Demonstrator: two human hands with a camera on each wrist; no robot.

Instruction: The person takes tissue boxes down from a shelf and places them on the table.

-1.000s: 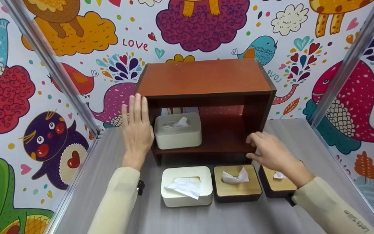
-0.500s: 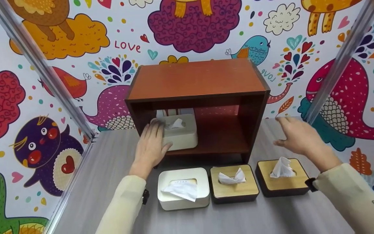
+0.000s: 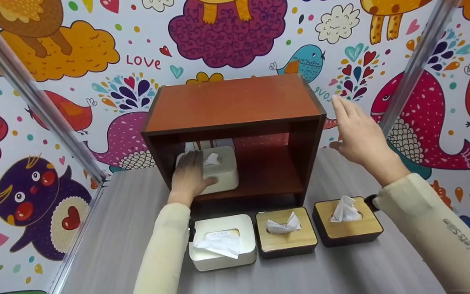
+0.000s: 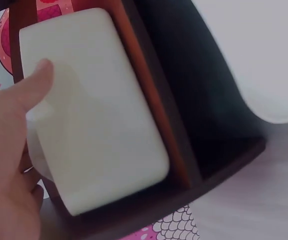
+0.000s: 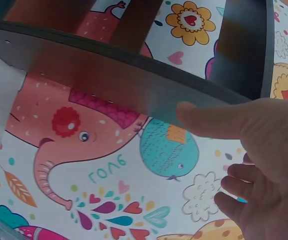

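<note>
A white tissue box (image 3: 227, 175) with a tissue poking out of its top sits at the left inside a reddish-brown wooden shelf unit (image 3: 235, 104). My left hand (image 3: 188, 177) grips this box at its left end. Its fingers lie over the top and the thumb (image 4: 41, 82) presses the front face, as the left wrist view shows. Beside the unit's right side, my right hand (image 3: 359, 136) is raised with its fingers extended. In the right wrist view, the thumb (image 5: 214, 119) overlaps the edge of the side panel (image 5: 128, 85), and nothing is in that hand.
In front of the shelf unit, a second white tissue box (image 3: 223, 261) and two wood-topped tissue boxes, a middle one (image 3: 284, 243) and a right one (image 3: 345, 230), stand in a row on the grey table (image 3: 116, 228). Metal posts (image 3: 55, 106) and a cartoon-printed wall surround it.
My left hand has moved from outside the unit's left side onto the white tissue box inside. My right hand has risen and shifted right, away from the unit's lower right front.
</note>
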